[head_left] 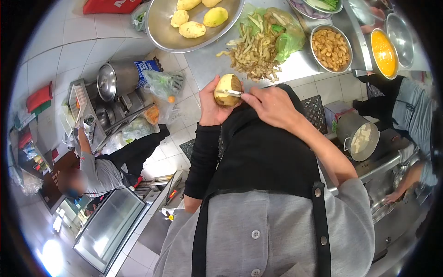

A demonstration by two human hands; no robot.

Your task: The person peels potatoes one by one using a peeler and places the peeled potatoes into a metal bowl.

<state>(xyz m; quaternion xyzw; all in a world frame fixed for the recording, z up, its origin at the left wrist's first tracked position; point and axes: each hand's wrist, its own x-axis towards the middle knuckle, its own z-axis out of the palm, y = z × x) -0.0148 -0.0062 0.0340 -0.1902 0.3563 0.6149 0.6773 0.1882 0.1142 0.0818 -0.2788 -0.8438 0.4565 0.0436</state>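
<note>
The steel worktop [203, 67] spans the front of the person, who stands close against it, probably so that both arms can work low and near the body. On it, to the left, sits the wide basin [160, 30], its pale potatoes [192, 30] lying loose inside; the sloping wall seems to keep them from rolling off. Beside it, the green bag [290, 44] lies partly under the heap of peelings [254, 53], likely serving as a mat that gathers scraps in one place. Right of the bag stands a smaller bowl [332, 71] of brown chunks [330, 48], apart from the peelings, which presumably keeps them clean. The left hand [211, 102] cups a potato, its fingers wrapped round the lower side, leaving the upper face bare for the blade. The right hand [271, 105] has its fingers closed on a peeler, thumb along the handle, apparently for control. That potato [226, 83], part pale and part brown-skinned, is held at the worktop's near edge, just beside the heap, with the peeler [233, 93] against it.
</note>
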